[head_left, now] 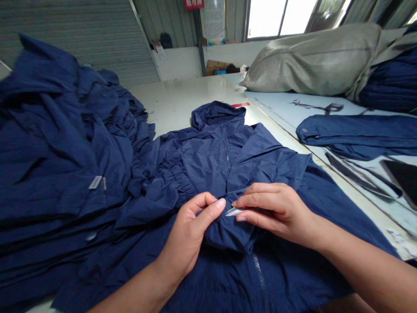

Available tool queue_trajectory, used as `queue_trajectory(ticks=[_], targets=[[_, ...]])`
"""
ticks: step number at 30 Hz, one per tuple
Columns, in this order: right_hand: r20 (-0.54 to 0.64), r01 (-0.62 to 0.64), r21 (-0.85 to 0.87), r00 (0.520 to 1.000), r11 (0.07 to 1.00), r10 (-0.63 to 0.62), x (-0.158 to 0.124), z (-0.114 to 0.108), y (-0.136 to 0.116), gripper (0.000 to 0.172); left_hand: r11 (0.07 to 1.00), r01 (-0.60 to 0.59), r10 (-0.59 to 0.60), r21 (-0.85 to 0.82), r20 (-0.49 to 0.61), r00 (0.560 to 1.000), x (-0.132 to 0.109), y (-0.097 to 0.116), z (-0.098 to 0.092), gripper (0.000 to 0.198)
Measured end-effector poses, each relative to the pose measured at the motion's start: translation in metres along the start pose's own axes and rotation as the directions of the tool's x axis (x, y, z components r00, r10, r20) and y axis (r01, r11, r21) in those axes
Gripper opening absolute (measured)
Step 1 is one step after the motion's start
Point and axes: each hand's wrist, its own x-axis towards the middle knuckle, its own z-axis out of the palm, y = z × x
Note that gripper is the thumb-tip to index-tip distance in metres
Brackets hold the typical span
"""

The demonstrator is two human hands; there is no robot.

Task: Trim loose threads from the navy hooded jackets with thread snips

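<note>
A navy hooded jacket (pixel 208 156) lies spread on the white table (pixel 182 98), zipper up, hood pointing away from me. My left hand (pixel 192 234) pinches a fold of the jacket's fabric near the zipper line, fingers closed on the cloth. My right hand (pixel 276 208) is closed around a small metal-tipped tool (pixel 233 211), likely thread snips, whose point sits at the same fold, right beside my left thumb.
A tall pile of navy jackets (pixel 55 152) fills the left side. A grey woven sack (pixel 312 61) and more navy cloth (pixel 358 134) lie on a light blue table at the right. Behind are a roller shutter, windows and cardboard boxes.
</note>
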Motion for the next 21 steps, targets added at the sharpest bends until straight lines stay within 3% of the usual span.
queue_trajectory(ticks=[8, 11, 14, 16, 19, 21], targets=[[-0.025, -0.012, 0.044, 1.000, 0.999, 0.013, 0.000, 0.002, -0.001, 0.015, 1.000, 0.006, -0.006, -0.017, 0.005, 1.000, -0.002, 0.001, 0.001, 0.032], [-0.101, -0.132, 0.125, 0.984, 0.983, 0.145, 0.002, 0.001, -0.001, 0.012, 1.000, 0.003, -0.003, -0.020, 0.000, 1.000, -0.003, 0.003, 0.003, 0.032], [-0.154, -0.364, 0.282, 0.896, 0.888, 0.416, 0.003, 0.001, 0.003, 0.021, 1.000, 0.001, -0.001, -0.014, 0.005, 1.000, -0.003, 0.002, 0.003, 0.032], [-0.084, -0.500, 0.404, 0.813, 0.766, 0.576, 0.003, 0.002, 0.007, 0.037, 1.000, -0.012, 0.012, 0.003, 0.005, 1.000, -0.002, 0.001, 0.001, 0.032], [0.086, -0.615, 0.518, 0.729, 0.595, 0.679, 0.004, 0.003, 0.010, 0.055, 0.991, -0.080, 0.079, 0.103, 0.020, 0.997, 0.000, -0.001, -0.004, 0.030], [0.195, -0.654, 0.570, 0.696, 0.498, 0.691, 0.004, 0.003, 0.010, 0.046, 0.970, -0.142, 0.138, 0.196, 0.035, 0.990, 0.001, -0.001, -0.007, 0.028]])
